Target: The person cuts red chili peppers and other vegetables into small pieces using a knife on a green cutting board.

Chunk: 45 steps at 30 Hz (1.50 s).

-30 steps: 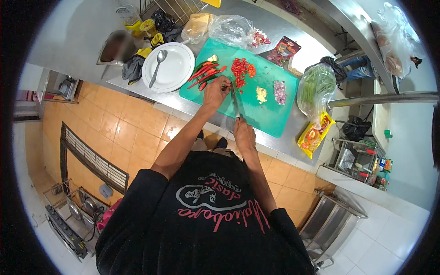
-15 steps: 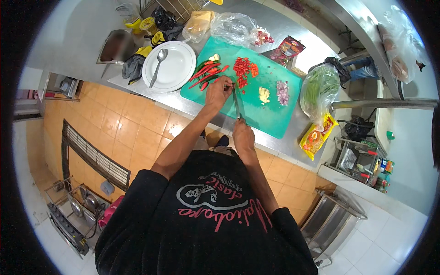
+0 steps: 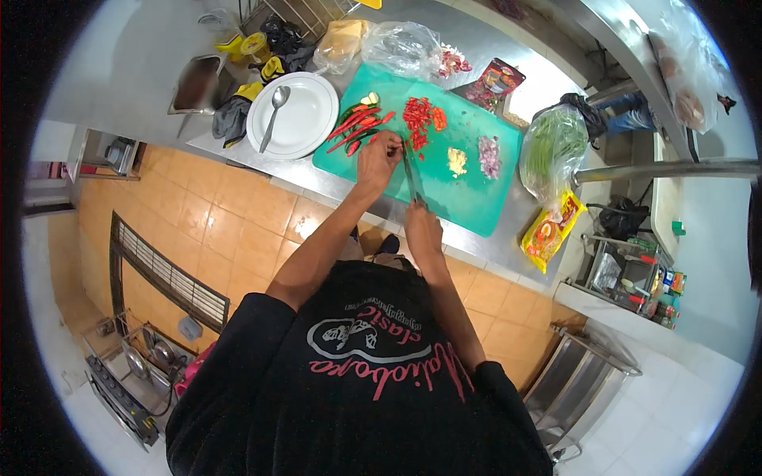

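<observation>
On the green cutting board (image 3: 365, 170) my left hand (image 3: 378, 163) is closed, its fingertips pinched on something small that they hide. My right hand (image 3: 423, 230) grips the handle of a knife (image 3: 412, 176). The blade points away from me, its front part right beside the left fingertips. Chopped red chili (image 3: 416, 115) lies just beyond the blade. Left of it rest whole red chilies (image 3: 361, 127) with a few green ones, and pale peeled cloves (image 3: 370, 99). To the right are a small heap of minced garlic (image 3: 456, 162) and diced shallot (image 3: 489, 157).
A white plate (image 3: 309, 119) holding a spoon (image 3: 275, 117) stands left of the board. Clear plastic bags (image 3: 401, 49) lie behind it. At the right are a bag of green vegetables (image 3: 553, 151), a yellow packet (image 3: 552, 234) and a metal rail (image 3: 667, 172).
The right hand and knife handle have shifted very slightly away from me. My left hand stays in nearly the same place; the board's contents look the same.
</observation>
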Each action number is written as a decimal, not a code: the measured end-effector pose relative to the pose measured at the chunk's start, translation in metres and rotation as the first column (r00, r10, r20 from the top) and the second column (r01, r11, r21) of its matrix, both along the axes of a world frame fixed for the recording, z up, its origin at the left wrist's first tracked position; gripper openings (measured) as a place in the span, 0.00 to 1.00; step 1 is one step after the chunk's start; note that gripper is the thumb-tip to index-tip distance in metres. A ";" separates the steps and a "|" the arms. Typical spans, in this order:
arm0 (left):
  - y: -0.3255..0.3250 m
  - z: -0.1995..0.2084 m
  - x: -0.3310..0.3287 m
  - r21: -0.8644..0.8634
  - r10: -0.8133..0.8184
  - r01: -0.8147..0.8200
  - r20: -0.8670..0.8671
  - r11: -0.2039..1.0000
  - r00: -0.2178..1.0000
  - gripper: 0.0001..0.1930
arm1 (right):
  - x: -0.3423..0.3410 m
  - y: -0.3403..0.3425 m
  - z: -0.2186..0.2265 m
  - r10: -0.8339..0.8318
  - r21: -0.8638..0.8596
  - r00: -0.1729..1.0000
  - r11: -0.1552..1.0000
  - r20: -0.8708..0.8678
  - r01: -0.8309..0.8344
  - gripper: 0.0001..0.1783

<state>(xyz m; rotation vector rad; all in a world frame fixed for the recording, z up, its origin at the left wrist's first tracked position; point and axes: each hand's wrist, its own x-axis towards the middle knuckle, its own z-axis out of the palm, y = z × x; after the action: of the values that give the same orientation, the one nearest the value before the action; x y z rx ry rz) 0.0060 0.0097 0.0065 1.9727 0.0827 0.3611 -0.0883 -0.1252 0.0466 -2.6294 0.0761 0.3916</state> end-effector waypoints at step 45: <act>0.006 0.002 0.007 0.014 -0.066 0.068 -0.085 0.998 0.994 0.15 | 0.000 0.008 -0.006 -0.009 -0.003 0.999 1.000 0.038 0.009 0.21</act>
<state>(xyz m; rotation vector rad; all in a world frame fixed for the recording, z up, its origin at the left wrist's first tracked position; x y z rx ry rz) 0.0132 0.0152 0.0087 2.0024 0.0673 0.2353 -0.0883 -0.1172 0.0404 -2.6370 0.0765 0.3392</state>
